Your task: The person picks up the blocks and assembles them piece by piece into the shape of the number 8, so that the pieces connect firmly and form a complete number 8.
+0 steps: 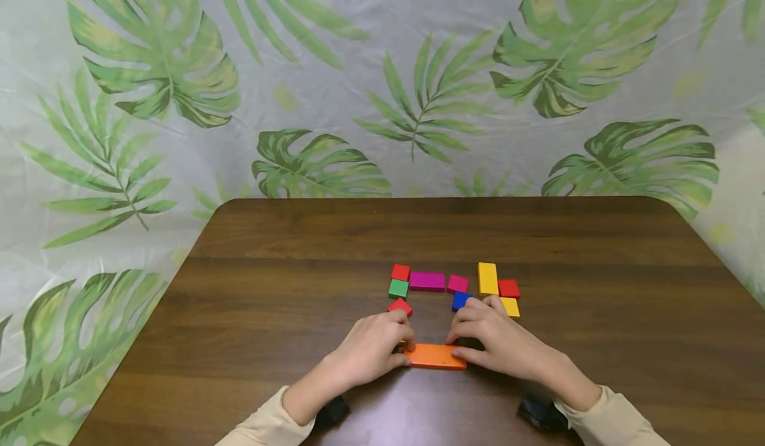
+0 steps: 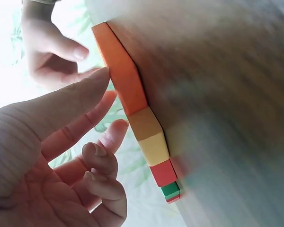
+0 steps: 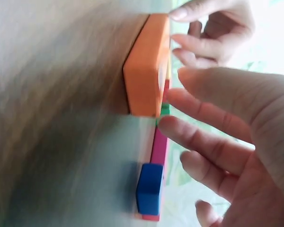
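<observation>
A long orange block [image 1: 436, 356] lies flat on the table between the two hands. My left hand [image 1: 373, 348] is at its left end, with the thumb touching the block's edge and the other fingers loosely bent. My right hand [image 1: 502, 340] hovers over the block's right end, thumb tip close above its top; contact is unclear. A pale yellow block [image 2: 154, 142] stands beside the orange block's left end, mostly hidden by the left hand in the head view. Just beyond the right fingers is a blue block [image 3: 150, 189].
Farther back on the left lie red [image 1: 400, 307], green [image 1: 398, 289] and magenta [image 1: 427, 281] blocks in an angled row. Yellow [image 1: 487, 279] and red [image 1: 509, 289] blocks sit behind the right hand. The brown wooden table [image 1: 269, 287] reaches back to a leaf-patterned curtain [image 1: 323, 87].
</observation>
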`<state>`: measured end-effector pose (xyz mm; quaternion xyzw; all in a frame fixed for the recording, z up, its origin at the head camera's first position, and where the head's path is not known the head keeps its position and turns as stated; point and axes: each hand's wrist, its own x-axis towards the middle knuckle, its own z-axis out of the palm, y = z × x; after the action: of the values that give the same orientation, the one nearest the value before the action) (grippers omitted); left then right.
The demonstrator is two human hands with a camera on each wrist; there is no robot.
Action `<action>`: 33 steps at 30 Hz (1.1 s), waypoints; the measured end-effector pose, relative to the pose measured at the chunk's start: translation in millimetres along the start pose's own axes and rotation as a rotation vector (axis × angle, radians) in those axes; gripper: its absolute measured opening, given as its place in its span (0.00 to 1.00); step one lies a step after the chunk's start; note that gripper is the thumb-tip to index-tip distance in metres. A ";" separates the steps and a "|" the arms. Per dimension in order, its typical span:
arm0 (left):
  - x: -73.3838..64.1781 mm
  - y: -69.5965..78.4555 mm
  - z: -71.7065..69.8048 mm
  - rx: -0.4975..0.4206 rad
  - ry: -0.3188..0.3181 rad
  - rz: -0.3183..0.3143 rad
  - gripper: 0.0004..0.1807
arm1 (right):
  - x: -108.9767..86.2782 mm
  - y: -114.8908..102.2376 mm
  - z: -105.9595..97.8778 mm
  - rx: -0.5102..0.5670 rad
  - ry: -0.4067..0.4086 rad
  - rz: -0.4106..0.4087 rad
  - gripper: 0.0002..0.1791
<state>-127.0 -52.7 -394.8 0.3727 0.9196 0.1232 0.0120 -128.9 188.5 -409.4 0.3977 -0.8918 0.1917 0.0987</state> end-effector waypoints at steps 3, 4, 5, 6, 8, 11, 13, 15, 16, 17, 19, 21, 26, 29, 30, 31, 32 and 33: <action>-0.5 -0.1 1.3 0.012 0.010 0.004 0.07 | 0.3 7.3 -1.9 -0.055 0.063 0.055 0.07; -0.5 0.0 1.4 0.016 0.012 0.003 0.07 | 0.1 10.3 -2.6 -0.075 0.082 0.083 0.07; -0.5 0.2 1.4 0.017 0.009 0.001 0.07 | -0.1 13.6 -2.9 -0.092 0.100 0.113 0.08; -0.5 0.3 1.1 0.015 0.009 -0.001 0.07 | -0.2 16.5 -3.3 -0.108 0.115 0.146 0.08; -0.6 0.6 0.6 0.009 0.006 -0.003 0.07 | -0.4 21.4 -3.5 -0.121 0.132 0.207 0.09; -1.0 0.7 0.2 0.002 0.007 -0.003 0.07 | 0.4 25.7 -1.7 -0.119 0.145 0.270 0.09; -1.1 0.6 0.5 0.002 0.011 -0.001 0.07 | 1.6 26.7 0.1 -0.109 0.143 0.297 0.10; -1.1 0.6 0.8 0.006 0.012 -0.002 0.07 | 3.2 27.4 2.1 -0.106 0.140 0.309 0.10; -1.1 0.7 0.9 0.008 0.012 -0.003 0.07 | 4.0 27.8 3.0 -0.107 0.139 0.310 0.10; -1.1 0.7 1.0 0.010 0.012 -0.003 0.07 | 4.8 27.8 3.5 -0.108 0.138 0.311 0.10; -1.1 1.0 1.3 0.014 0.006 -0.007 0.07 | 6.0 27.8 4.2 -0.113 0.136 0.312 0.10; -1.1 1.4 1.2 0.017 0.008 -0.008 0.07 | 6.8 27.3 3.9 -0.117 0.132 0.310 0.09; -0.6 1.6 0.7 0.015 0.013 -0.009 0.07 | 6.5 24.1 -0.5 -0.094 0.089 0.302 0.10; -0.8 1.7 0.0 0.017 0.012 -0.009 0.07 | 5.6 21.2 -3.3 -0.066 0.050 0.288 0.10; -0.9 1.7 0.0 0.019 0.012 -0.009 0.07 | 5.3 20.3 -3.9 -0.059 0.041 0.276 0.10; -0.9 1.7 0.0 0.020 0.011 -0.010 0.07 | 4.9 19.3 -4.4 -0.051 0.034 0.265 0.10; -1.1 1.8 -0.2 0.020 0.011 -0.010 0.07 | 4.6 18.4 -4.6 -0.043 0.029 0.254 0.10; -1.2 1.8 -0.2 0.021 0.011 -0.009 0.07 | 4.2 17.6 -4.7 -0.035 0.025 0.242 0.10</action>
<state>-124.9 -52.3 -394.3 0.3678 0.9227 0.1156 0.0038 -144.7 198.4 -408.4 0.2827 -0.9353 0.1916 0.0930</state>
